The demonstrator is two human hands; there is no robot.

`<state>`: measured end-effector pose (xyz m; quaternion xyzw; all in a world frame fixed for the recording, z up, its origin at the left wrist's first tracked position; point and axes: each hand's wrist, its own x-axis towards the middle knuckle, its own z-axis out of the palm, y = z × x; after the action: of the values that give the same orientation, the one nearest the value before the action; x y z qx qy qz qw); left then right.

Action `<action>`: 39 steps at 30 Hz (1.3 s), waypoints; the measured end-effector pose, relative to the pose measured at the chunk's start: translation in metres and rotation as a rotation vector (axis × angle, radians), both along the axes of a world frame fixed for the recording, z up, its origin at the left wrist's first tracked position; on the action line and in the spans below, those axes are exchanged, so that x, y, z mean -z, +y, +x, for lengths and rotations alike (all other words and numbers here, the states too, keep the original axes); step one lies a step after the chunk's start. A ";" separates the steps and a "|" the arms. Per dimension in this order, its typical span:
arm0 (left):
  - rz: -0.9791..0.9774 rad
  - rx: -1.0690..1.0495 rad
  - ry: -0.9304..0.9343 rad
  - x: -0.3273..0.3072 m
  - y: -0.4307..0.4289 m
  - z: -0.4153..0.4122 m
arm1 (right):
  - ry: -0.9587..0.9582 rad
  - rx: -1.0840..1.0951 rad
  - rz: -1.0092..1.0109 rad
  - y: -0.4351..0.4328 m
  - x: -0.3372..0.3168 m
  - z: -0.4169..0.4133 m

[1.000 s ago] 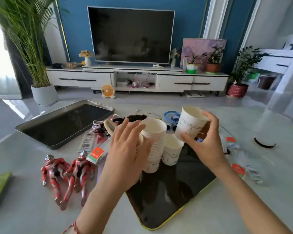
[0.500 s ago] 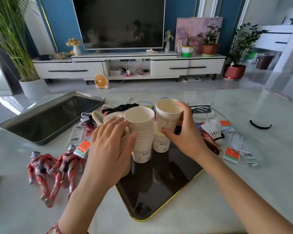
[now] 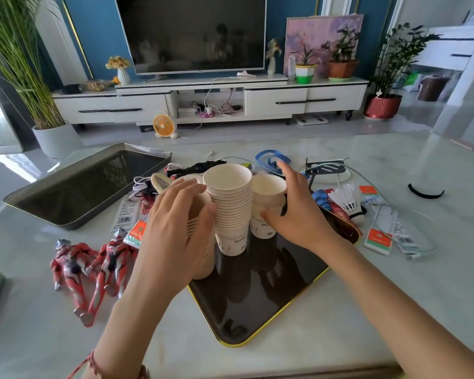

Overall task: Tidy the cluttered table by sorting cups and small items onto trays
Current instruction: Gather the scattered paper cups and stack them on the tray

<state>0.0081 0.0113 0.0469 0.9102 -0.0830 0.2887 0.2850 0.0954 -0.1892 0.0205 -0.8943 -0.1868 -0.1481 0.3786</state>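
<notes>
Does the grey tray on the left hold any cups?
No, the grey tray shows only its bare dark floor, while the tall cup stack stands on the black tray.

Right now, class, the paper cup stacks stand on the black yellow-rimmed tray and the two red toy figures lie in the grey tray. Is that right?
Not quite. The head view shows the two red toy figures lying on the table, in front of the grey tray, not in it. The paper cup stacks do stand on the black yellow-rimmed tray.
</notes>
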 end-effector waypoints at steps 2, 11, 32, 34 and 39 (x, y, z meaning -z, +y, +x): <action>-0.006 -0.007 0.001 0.001 0.004 0.001 | -0.037 0.022 -0.142 0.000 0.001 -0.002; -0.117 -0.105 0.185 0.002 0.021 -0.001 | -0.108 0.055 0.156 -0.001 -0.017 -0.023; -0.295 -0.149 0.393 -0.014 0.110 -0.002 | 0.606 -0.035 -1.271 0.201 -0.100 0.073; -0.306 -0.148 0.386 -0.014 0.115 -0.004 | 0.645 -0.029 -1.290 0.203 -0.089 0.080; -0.280 -0.159 0.381 -0.011 0.120 -0.006 | 0.603 -0.054 -1.223 0.204 -0.080 0.076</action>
<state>0.0026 0.1311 0.0583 0.9036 0.0847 0.1422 0.3951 0.1710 0.0147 0.1005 -0.9447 -0.1454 0.2493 -0.1557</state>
